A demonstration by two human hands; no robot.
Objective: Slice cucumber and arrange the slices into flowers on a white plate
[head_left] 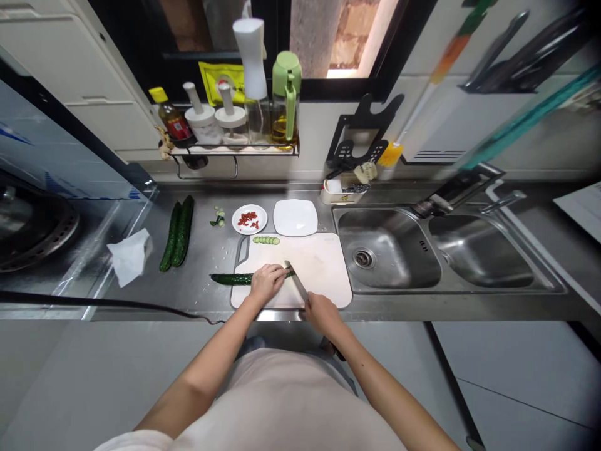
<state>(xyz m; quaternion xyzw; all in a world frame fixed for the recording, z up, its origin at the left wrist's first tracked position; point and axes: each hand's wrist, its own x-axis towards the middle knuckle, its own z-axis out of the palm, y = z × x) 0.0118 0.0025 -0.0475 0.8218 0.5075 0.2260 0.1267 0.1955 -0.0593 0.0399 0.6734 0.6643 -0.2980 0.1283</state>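
A dark green cucumber (232,279) lies across the left part of a white cutting board (326,263). My left hand (268,282) is closed over its right end, with the fingertips curled beside the blade. In my right hand (323,312) is the handle of a knife (297,283), whose blade rests at the cucumber's cut end. A short row of pale green slices (266,240) lies near the board's upper left edge. Behind the board stand a plate with red pieces (248,220) and a bare white square plate (295,217).
Two whole cucumbers (176,233), a crumpled tissue (130,255) and small cucumber scraps (218,217) lie on the left counter. A double sink (389,250) is to the right. Bottles and jars stand on a wall rack (235,151). A black cord (141,305) runs along the front left.
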